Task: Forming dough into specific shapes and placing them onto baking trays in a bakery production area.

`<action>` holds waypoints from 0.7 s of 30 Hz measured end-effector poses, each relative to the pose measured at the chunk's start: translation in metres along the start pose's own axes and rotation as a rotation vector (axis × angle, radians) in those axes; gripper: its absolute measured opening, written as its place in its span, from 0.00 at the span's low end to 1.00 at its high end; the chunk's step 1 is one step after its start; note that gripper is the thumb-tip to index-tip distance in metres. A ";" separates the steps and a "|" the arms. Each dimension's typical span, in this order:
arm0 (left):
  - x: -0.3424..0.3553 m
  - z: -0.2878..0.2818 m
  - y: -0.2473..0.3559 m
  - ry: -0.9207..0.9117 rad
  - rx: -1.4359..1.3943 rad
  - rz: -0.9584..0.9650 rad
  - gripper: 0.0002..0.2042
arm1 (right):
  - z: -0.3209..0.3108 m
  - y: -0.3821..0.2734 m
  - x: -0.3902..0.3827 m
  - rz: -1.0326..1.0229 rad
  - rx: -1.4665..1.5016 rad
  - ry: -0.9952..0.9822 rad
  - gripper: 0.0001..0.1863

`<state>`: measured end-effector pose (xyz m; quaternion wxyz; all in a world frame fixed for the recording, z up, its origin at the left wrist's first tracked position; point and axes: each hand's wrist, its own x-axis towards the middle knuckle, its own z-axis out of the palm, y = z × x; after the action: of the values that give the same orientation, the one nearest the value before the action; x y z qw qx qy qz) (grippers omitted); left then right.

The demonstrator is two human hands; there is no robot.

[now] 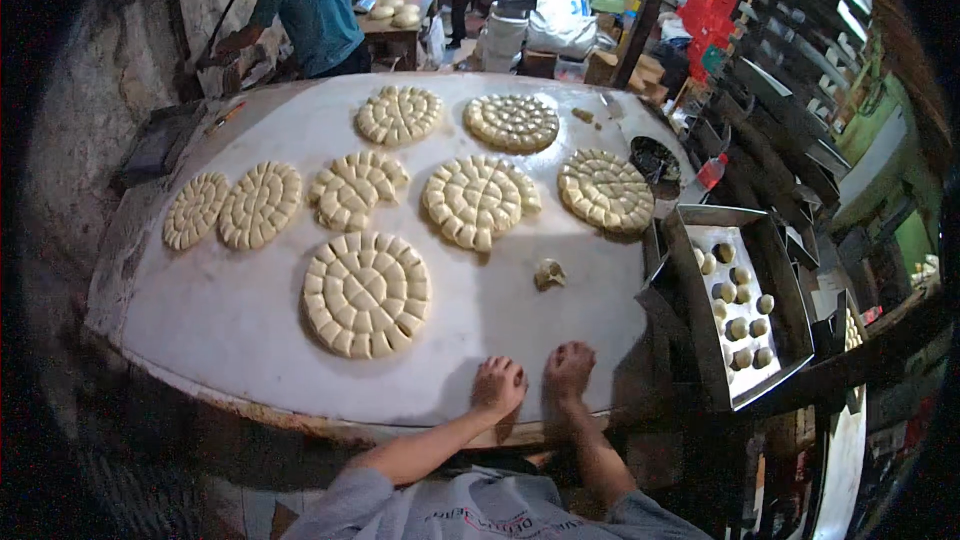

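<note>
Nearest the camera, one grey shirt bears dark and red printed lettering, inverted in this view. From left to right: one dark pan rests at the edge of the pale table; behind it stands one co-worker in a teal top. Eight dough rounds, scored into rings of small blocks, lie on the table: two side by side at left, one with a ragged gap, one in front, one behind, one with jutting blocks, one glossier at the back and one at right. The left hand and right hand rest at the near edge, apart, fingers curled; whether either grips anything cannot be told. One dough scrap lies just beyond the right hand, untouched. Farther right are one bowl with dark contents, one red-capped bottle and one metal tray holding about a dozen dough balls.
</note>
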<state>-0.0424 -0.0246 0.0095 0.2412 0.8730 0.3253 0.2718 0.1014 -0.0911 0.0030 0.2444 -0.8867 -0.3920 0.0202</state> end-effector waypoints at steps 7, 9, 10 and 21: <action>0.009 -0.010 -0.059 0.050 0.316 -0.043 0.09 | 0.016 0.113 -0.001 -0.370 0.077 0.112 0.14; 0.054 0.011 -0.031 0.157 0.243 -0.190 0.09 | 0.008 0.086 0.037 -0.282 0.025 0.165 0.12; 0.067 0.021 -0.013 0.175 0.172 -0.261 0.09 | 0.007 0.069 0.050 -0.208 -0.039 0.252 0.11; -0.014 -0.031 -0.069 0.238 0.377 -0.120 0.04 | -0.006 0.085 0.003 -0.335 0.058 0.096 0.15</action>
<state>-0.1012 0.0202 -0.0132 0.0495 0.8435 0.4478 0.2926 0.1631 -0.1406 -0.0296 0.2883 -0.8014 -0.5214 -0.0518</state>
